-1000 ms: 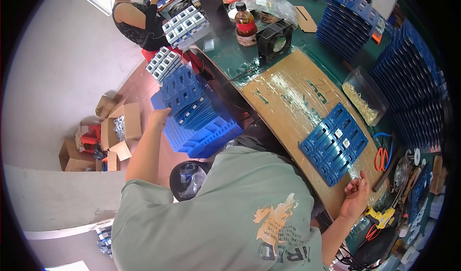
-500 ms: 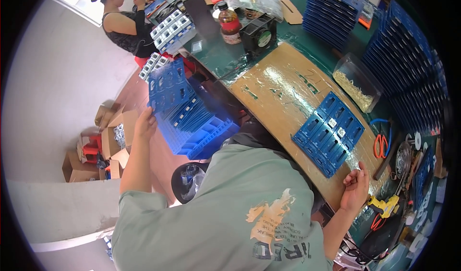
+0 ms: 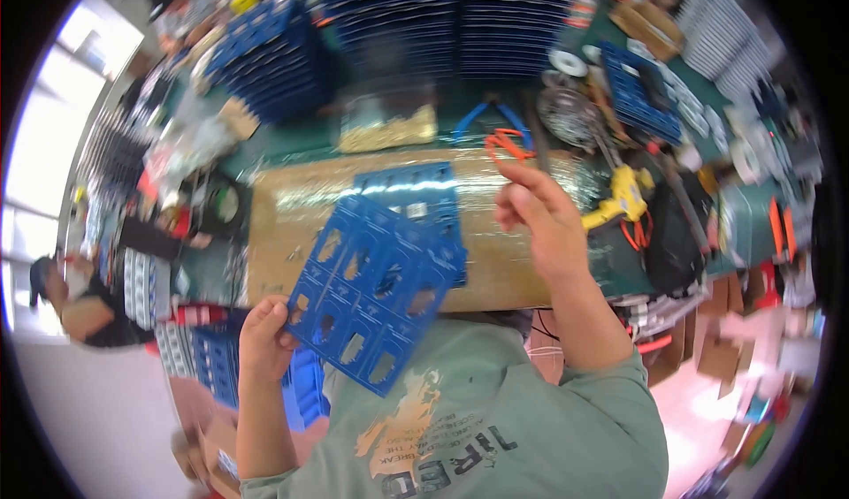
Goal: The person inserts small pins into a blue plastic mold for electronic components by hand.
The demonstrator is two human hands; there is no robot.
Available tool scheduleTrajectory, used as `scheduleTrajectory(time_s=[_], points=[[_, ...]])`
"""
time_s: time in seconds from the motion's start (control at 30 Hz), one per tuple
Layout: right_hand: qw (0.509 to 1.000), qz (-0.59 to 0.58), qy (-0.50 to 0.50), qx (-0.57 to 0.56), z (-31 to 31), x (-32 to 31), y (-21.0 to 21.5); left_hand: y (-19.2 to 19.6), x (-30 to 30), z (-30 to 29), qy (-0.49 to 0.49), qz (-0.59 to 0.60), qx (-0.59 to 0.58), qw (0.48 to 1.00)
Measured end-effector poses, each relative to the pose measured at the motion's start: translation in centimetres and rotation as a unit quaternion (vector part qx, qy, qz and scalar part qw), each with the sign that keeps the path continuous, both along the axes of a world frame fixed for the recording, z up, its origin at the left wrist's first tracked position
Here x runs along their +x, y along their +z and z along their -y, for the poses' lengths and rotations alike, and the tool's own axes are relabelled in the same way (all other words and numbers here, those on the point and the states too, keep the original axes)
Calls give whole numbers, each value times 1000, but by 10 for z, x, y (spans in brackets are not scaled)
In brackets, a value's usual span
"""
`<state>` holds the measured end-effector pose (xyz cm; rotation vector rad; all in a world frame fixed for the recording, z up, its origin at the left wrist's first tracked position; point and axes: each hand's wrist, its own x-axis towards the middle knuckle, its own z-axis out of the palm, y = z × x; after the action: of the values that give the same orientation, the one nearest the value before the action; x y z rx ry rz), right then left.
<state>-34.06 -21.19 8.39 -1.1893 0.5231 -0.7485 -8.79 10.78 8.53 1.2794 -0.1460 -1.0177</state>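
My left hand (image 3: 265, 333) grips the corner of a flat blue plastic panel (image 3: 364, 304) with rows of oblong cutouts. The panel is tilted in front of my body and overlaps the near part of a second blue panel (image 3: 405, 182). That second panel lies on a tan board (image 3: 287, 194) on the table. Over the board's right side hovers my right hand (image 3: 550, 225), fingers apart and holding nothing. Just beyond its fingertips lies an orange-handled tool (image 3: 510, 145).
Tall stacks of blue panels (image 3: 398, 22) stand along the far side. A clear tray (image 3: 389, 132) holds small pale pieces. A yellow pistol-shaped tool (image 3: 626, 197) lies at right. Left of me is a blue crate (image 3: 305, 388). Co-workers sit at far left.
My view has turned from the left crate to the table. My left hand has brought the blue panel from above the crate to in front of me. My right hand is raised over the board.
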Motion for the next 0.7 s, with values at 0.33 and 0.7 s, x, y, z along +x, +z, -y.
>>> scheduleTrajectory(time_s=[0.33,0.7], points=[[777,-221,7,-589,-2,27,49,25,27,157,-271,263,45,925],[893,-269,112,-343,27,32,37,6,69,199,-295,180,-90,934]])
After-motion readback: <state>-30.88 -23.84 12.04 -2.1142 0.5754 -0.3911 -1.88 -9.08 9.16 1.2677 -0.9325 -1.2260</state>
